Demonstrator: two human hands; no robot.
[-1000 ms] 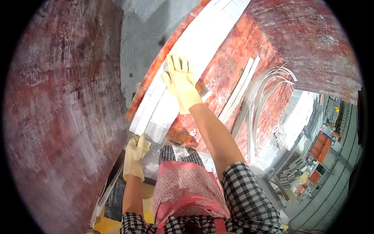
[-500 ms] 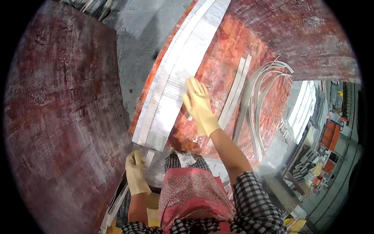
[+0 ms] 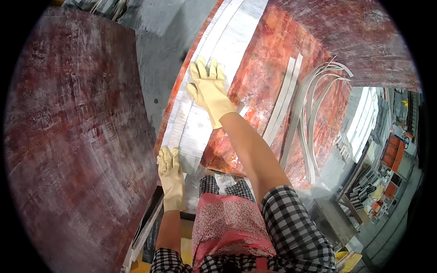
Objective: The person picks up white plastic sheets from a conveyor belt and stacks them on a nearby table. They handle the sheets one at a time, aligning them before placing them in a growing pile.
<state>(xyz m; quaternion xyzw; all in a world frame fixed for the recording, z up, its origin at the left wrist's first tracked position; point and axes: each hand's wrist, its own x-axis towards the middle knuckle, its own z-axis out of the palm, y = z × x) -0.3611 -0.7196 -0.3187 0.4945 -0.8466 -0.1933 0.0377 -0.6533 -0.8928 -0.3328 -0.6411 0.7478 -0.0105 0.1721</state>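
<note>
Both of my hands wear pale yellow rubber gloves. My right hand (image 3: 210,93) lies with spread fingers on a long band of white, finely ribbed sheet (image 3: 241,34). Its fingertips rest by a narrow pale strip (image 3: 183,113) that runs lengthwise along the band. At the band's near end, my left hand (image 3: 171,179) has its fingers stretched over the edge, touching the end of that strip. Neither hand is seen gripping anything. Under the band is a mottled red-orange board (image 3: 259,68), with a rim of it showing along the left.
Two flat pale strips (image 3: 284,98) and several long curled ones (image 3: 314,104) lie on the board's right side. Big dark red panels stand at left (image 3: 77,136) and upper right (image 3: 364,45). A metal box (image 3: 334,220) and cluttered shelving (image 3: 364,193) are at lower right.
My right hand has slid up and left, from the sheet's right edge onto its middle. My left hand has moved up from below the near end onto it, its fingers straightening.
</note>
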